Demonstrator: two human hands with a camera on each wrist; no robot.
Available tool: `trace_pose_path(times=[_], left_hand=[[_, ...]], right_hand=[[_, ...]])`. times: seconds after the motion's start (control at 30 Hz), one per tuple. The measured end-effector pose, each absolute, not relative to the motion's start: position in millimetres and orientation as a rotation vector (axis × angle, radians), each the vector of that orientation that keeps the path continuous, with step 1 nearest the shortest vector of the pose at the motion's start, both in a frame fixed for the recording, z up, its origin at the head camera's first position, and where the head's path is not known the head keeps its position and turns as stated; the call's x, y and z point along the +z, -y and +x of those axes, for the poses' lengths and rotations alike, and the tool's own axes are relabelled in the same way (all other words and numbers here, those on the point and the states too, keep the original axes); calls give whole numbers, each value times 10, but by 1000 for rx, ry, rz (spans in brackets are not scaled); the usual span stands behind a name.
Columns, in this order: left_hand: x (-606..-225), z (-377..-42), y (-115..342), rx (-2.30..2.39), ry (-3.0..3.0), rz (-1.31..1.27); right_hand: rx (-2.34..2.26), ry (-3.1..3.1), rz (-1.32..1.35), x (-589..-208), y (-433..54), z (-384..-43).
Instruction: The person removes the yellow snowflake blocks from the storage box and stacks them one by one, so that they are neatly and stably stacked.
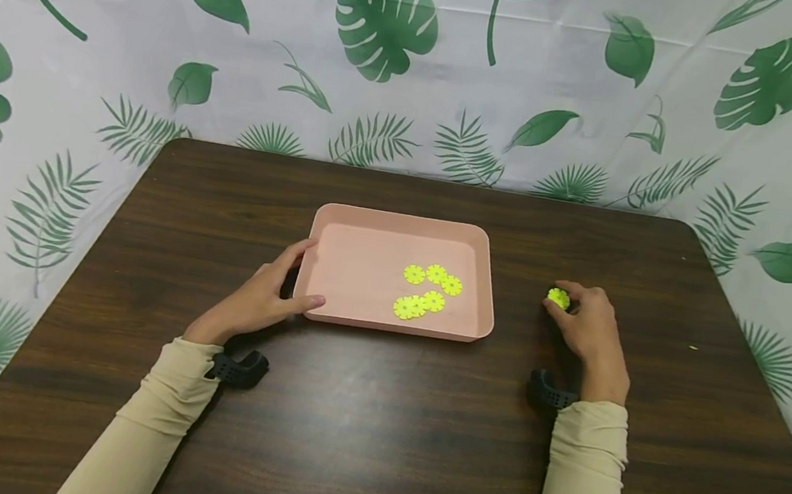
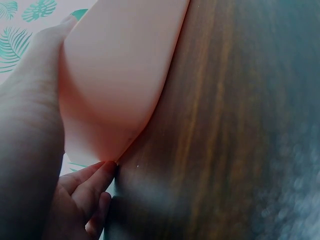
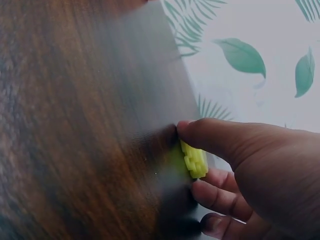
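- Left hand (image 1: 254, 297) grips left end of pink rectangular plastic tray (image 1: 360, 267); brace it gently.
- Right hand (image 1: 590, 327) pinches stacked yellow notched plastic discs (image 1: 558, 298) right of tray; squeeze edges evenly.

Both arms wear long, plain beige sleeves, the left sleeve (image 1: 141, 418) and the right sleeve (image 1: 587, 481) alike in colour. The cloth looks smooth along the forearms and bunches into soft crosswise creases near the cuffs, which end at the wrists. Beyond the cuffs the hands (image 1: 252, 299) are bare. A black band sits at each wrist: the left band (image 1: 242, 369) and right band (image 1: 550, 392) show small holes and a thick, curved, jutting piece.
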State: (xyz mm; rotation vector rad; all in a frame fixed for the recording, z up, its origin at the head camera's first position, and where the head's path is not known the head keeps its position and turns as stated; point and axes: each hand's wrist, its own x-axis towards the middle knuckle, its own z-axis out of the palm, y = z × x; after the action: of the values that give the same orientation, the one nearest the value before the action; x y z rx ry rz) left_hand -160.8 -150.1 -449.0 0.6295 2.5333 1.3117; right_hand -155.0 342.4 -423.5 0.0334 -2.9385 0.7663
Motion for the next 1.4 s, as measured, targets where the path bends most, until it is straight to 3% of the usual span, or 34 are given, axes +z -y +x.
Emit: trace_pose_path(times=[1.03,1.4], left_hand=[[-4505,-1619,1505,1301,-2555,640],[-4500,-1607,1502,1302,-2555,642]], right_hand=[[832,2933,-54,-4200,-3401,-1547],[974,2832,-35,-3963,-2947,-1622]])
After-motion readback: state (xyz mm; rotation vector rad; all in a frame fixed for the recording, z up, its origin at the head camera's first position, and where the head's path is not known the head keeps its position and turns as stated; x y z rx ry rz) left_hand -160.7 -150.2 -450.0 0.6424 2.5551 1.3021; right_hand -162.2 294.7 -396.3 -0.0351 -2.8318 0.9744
